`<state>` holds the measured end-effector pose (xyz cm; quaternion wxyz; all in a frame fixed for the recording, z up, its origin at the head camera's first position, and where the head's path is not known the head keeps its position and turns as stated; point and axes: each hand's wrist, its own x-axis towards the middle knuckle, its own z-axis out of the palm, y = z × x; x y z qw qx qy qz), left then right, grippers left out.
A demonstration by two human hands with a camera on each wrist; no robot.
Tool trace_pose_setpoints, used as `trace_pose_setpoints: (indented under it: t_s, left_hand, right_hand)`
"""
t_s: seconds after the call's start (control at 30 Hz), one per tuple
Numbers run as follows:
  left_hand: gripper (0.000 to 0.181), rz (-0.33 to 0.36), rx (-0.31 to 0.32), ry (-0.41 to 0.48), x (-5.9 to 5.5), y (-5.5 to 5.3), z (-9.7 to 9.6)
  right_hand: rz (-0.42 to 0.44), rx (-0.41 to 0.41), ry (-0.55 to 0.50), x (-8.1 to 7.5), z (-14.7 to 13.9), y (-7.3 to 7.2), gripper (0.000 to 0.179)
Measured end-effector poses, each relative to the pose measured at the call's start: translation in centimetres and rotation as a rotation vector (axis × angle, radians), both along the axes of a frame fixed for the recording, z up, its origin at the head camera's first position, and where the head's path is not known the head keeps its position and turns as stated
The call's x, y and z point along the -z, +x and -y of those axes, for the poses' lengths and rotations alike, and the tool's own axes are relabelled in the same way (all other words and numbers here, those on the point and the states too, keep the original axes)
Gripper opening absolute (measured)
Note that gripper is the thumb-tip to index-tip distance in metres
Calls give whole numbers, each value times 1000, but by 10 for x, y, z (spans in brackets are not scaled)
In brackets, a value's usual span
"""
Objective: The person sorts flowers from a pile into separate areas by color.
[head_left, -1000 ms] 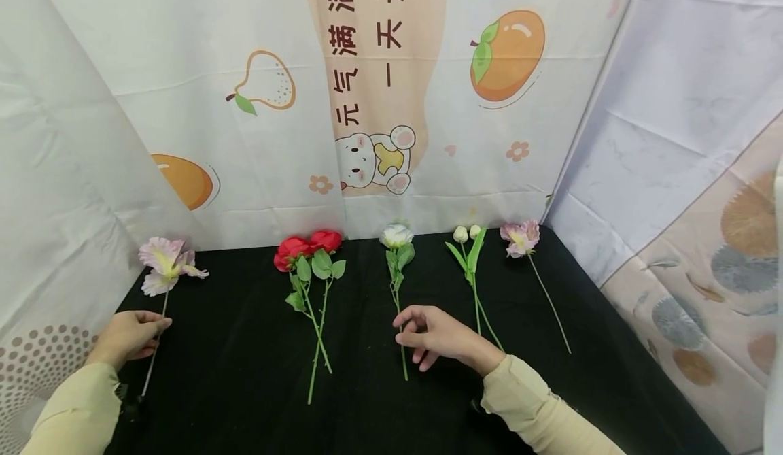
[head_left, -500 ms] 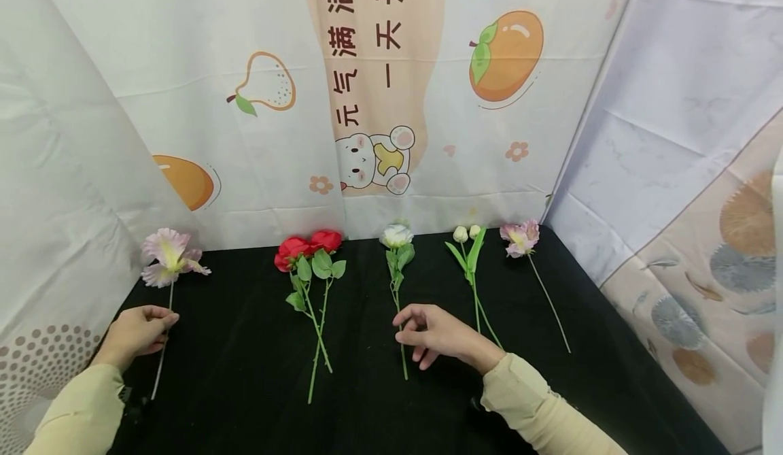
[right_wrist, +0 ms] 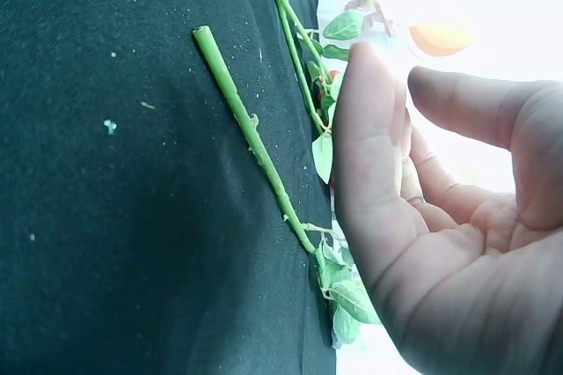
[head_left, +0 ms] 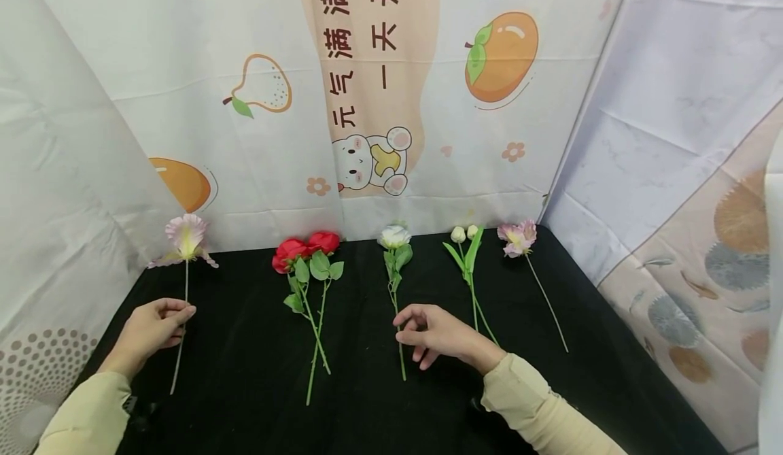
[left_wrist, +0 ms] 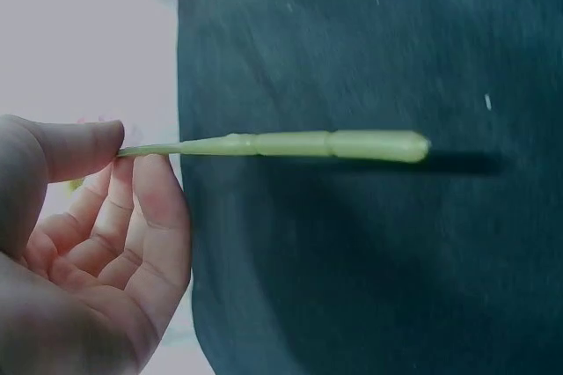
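My left hand (head_left: 153, 329) pinches the thin stem of a pink-and-yellow iris (head_left: 186, 236) between thumb and fingers. The bloom points up and away at the far left. In the left wrist view the green stem (left_wrist: 290, 143) juts out past the thumb tip over the black cloth, casting a shadow. My right hand (head_left: 437, 332) hovers at the stem of a white rose (head_left: 394, 237), fingers loosely bent and holding nothing. The right wrist view shows a gap between thumb and forefinger, with the rose stem (right_wrist: 251, 133) lying on the cloth beyond them.
Two red roses (head_left: 306, 247) with crossed stems lie between the hands. Right of the white rose are white tulips (head_left: 465, 234) and a second pink iris (head_left: 518, 239). Black cloth (head_left: 257, 360) covers the table; printed white curtains (head_left: 263, 162) stand behind and at the sides.
My left hand has moved right and slightly up with the iris, whose bloom has turned more upright. The right hand stays at the white rose's stem.
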<state>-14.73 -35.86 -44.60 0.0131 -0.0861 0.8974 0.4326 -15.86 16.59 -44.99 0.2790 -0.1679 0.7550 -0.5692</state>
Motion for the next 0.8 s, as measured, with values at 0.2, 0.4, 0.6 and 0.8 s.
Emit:
trace_pose_setpoints:
  t_s: [0.2,0.4,0.6,0.8]
  left_hand:
    - [49,-40,18,19,-7,4,-19]
    - [49,-79,55,54,-18,5,-43]
    - [44,-131,99,74,-28,4,-70]
    - [41,-147,130,109,-36,0,-97]
  right_hand:
    - [-18,1,-9,-2,0,0,36]
    - [-26,-3,-17,-4,-1,0,37]
    - [-25,4,-23,-5,-1,0,36]
    - [-50,32,-50,-7,-1,0,37]
